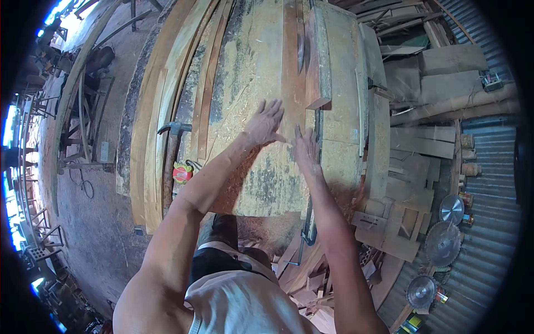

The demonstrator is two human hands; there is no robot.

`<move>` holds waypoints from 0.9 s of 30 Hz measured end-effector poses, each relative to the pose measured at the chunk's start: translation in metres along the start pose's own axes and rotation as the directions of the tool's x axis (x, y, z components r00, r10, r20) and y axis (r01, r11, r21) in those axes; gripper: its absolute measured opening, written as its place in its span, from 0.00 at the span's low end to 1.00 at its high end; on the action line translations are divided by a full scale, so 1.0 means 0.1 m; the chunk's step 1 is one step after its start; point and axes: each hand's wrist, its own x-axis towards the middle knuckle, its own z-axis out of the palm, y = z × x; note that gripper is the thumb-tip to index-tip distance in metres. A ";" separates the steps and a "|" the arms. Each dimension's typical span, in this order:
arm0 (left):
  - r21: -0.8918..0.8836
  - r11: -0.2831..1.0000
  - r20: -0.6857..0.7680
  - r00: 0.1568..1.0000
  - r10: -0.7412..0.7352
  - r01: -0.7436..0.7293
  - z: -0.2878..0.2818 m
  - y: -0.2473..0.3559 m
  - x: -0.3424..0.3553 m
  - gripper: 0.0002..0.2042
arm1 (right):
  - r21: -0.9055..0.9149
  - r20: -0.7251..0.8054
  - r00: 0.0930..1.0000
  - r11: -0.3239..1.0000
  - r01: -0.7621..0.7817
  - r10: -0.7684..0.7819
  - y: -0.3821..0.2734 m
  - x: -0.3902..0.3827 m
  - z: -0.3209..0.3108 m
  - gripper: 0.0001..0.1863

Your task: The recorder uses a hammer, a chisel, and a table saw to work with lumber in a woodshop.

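Note:
A long reddish-brown board (291, 78) lies flat on a sawdust-covered saw table (261, 183). A saw blade (301, 51) stands up along the board's far right part. My left hand (266, 122) rests with fingers stretched out at the board's left side, its thumb pointing right. My right hand (307, 149) lies at the board's near end, fingers extended forward, close to the guide strip. A thick straight timber (321, 61) runs just right of the blade. Neither hand is wrapped around anything; the palms' undersides are hidden.
On the left lie long wood strips (207, 83), a hammer (174, 128) and a red-and-green tape measure (182, 173). A blue clamp (305, 239) hangs at the near edge. Offcuts (423, 139) pile up at right, beside round saw blades (443, 243) along a corrugated wall (489, 222).

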 end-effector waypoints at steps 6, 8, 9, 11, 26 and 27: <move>-0.027 0.995 -0.063 0.993 -0.095 0.094 0.11 0.00 -0.01 0.54 | 0.013 0.018 1.000 1.000 -0.007 0.007 0.05 0.29 -0.03 0.32; 0.010 0.996 -0.072 0.993 -0.091 0.092 0.11 -0.04 0.07 0.53 | 0.050 -0.002 1.000 0.999 -0.007 0.007 0.05 0.36 -0.05 0.31; 0.022 0.995 -0.073 0.993 -0.092 0.094 0.10 -0.06 0.11 0.52 | 0.063 0.007 1.000 0.998 -0.027 0.027 0.05 0.41 -0.06 0.30; 0.025 0.994 -0.077 0.992 -0.100 0.102 0.07 -0.09 0.20 0.52 | 0.044 0.005 1.000 0.999 -0.028 0.028 0.05 0.49 -0.07 0.30; -0.100 0.977 -0.052 0.980 -0.194 0.188 0.04 -0.26 0.54 0.49 | 0.058 -0.049 0.980 0.980 -0.190 0.193 -0.16 0.87 -0.02 0.32; -0.143 0.970 -0.053 0.977 -0.205 0.196 0.04 -0.24 0.53 0.48 | 0.060 -0.054 0.977 0.977 -0.203 0.206 -0.17 0.85 -0.01 0.33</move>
